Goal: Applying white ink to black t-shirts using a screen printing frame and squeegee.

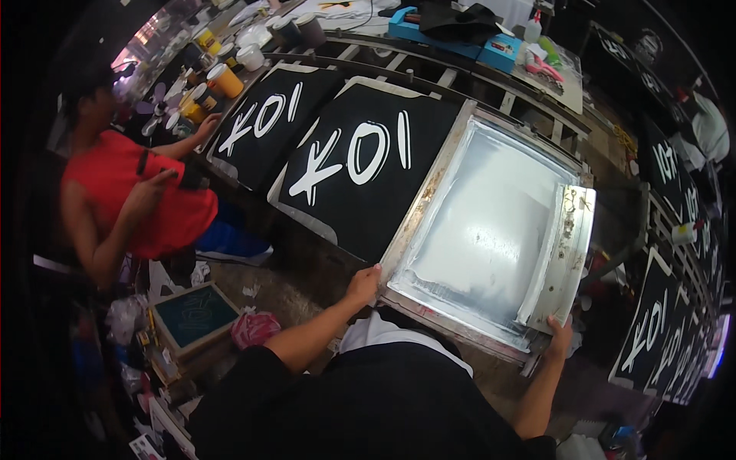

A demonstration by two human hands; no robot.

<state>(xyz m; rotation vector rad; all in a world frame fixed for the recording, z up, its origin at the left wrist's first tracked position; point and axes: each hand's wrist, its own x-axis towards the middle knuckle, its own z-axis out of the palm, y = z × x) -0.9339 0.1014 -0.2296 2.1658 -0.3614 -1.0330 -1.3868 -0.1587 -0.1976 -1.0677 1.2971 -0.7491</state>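
A metal-framed printing screen (429, 192), smeared with white ink, lies flat on the long print table. My left hand (364, 284) grips its near left corner. My right hand (560, 336) holds the near right corner, by the end of a wide squeegee (563, 253) that rests along the screen's right side. To the left of the screen lie two black shirts (360, 169) on boards, each printed with large white letters.
A person in a red top (130, 199) sits at the left and touches the far black shirt (264, 126). Paint pots (222, 77) stand behind it. A small framed screen (192, 314) lies on the floor. More printed black shirts (652, 330) line the right side.
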